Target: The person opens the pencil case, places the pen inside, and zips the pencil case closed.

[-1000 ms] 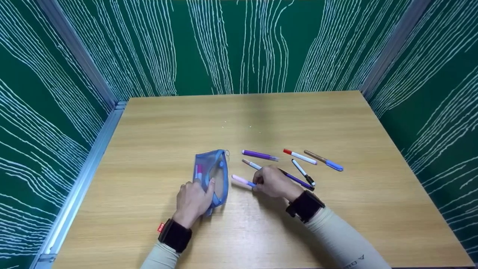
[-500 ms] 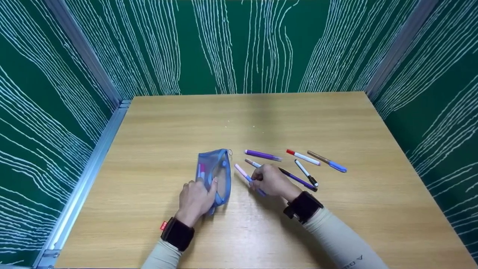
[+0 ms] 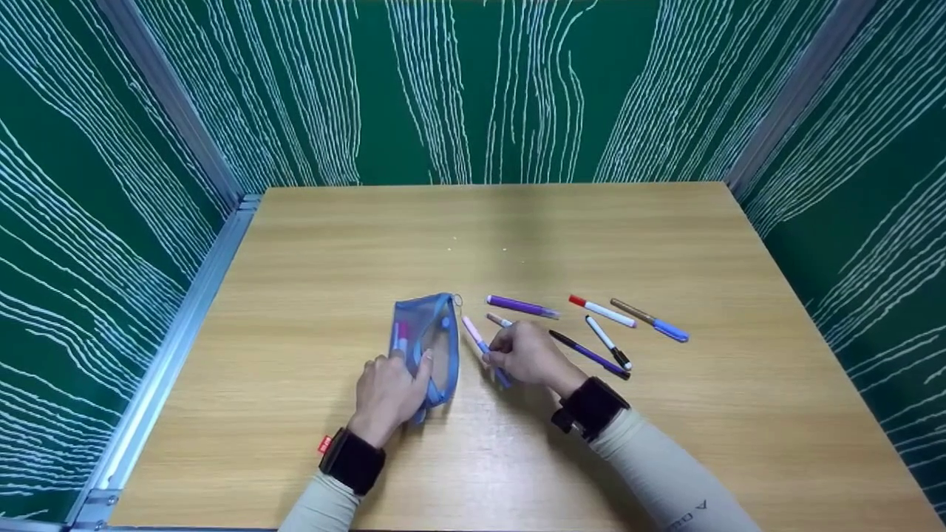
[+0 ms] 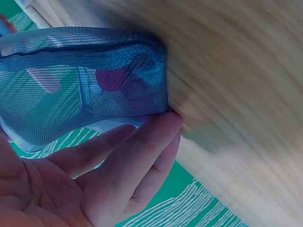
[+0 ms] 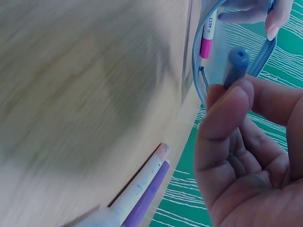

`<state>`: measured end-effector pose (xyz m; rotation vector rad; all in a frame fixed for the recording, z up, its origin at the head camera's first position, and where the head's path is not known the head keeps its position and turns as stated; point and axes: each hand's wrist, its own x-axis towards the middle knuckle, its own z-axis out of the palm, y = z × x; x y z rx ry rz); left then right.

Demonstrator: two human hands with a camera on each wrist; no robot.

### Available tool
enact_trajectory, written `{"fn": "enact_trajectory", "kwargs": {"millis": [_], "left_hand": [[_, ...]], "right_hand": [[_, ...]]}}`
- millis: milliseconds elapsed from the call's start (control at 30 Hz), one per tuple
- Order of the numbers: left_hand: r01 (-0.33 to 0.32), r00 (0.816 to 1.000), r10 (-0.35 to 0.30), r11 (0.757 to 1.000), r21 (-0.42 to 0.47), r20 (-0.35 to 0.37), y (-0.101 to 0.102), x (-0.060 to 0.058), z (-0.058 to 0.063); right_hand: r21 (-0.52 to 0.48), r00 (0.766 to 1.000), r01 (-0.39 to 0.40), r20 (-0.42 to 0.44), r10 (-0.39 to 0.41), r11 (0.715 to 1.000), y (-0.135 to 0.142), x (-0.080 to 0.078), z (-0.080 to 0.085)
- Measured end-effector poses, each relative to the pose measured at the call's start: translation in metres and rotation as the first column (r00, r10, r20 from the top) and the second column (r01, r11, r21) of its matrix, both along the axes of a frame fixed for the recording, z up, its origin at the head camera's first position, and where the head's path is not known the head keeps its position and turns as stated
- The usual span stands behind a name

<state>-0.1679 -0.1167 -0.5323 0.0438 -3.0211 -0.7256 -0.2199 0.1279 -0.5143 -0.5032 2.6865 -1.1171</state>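
A blue mesh pencil case (image 3: 423,314) lies at the middle of the table with its zip opening facing right. My left hand (image 3: 390,395) grips its near end, thumb at the opening and fingers along the far side. Through the mesh shows a white marker with a magenta cap (image 5: 207,45). Just right of the case, my right hand (image 3: 528,355) pinches a pink-and-blue marker (image 3: 471,326) between thumb and fingers, held slanted. Its blue end (image 5: 238,59) points toward the camera in the right wrist view. The opening stands apart from this marker.
Several pens lie to the right: a purple marker (image 3: 521,307), a red-capped white marker (image 3: 602,311), a brown-and-blue pen (image 3: 650,321), a black-capped white marker (image 3: 608,343) and a dark purple pen (image 3: 590,355). A pale marker (image 5: 142,182) lies partly under my right hand in the head view.
My right hand has shifted slightly left and turned the pink-and-blue marker from nearly sideways to pointing away, close to the case. My left hand keeps its hold on the pencil case.
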Motion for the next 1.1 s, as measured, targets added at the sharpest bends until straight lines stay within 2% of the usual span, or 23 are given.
{"fn": "enact_trajectory", "kwargs": {"millis": [167, 467, 700, 933, 1100], "left_hand": [[-0.007, 1.0, 0.007, 1.0, -0.001, 0.004, 0.0, 0.0, 0.0], [-0.004, 1.0, 0.005, 1.0, -0.002, 0.014, 0.001, 0.001, -0.001], [-0.007, 1.0, 0.007, 0.999, -0.041, 0.004, 0.001, 0.0, 0.0], [-0.009, 1.0, 0.01, 1.0, -0.021, 0.027, 0.001, 0.0, 0.001], [-0.015, 0.999, 0.015, 1.0, -0.016, 0.039, 0.001, 0.0, 0.001]], "right_hand": [[-0.011, 0.999, 0.033, 0.01, -0.033, 0.999, -0.007, -0.002, -0.001], [-0.106, 0.994, 0.08, 0.078, -0.072, 0.991, -0.022, -0.006, -0.002], [-0.179, 0.991, 0.088, 0.12, -0.067, 0.98, -0.034, -0.008, -0.002], [-0.181, 0.985, 0.103, 0.157, -0.075, 0.978, -0.048, -0.008, -0.008], [-0.214, 0.969, 0.122, 0.235, -0.07, 0.969, -0.061, -0.007, -0.013]]}}
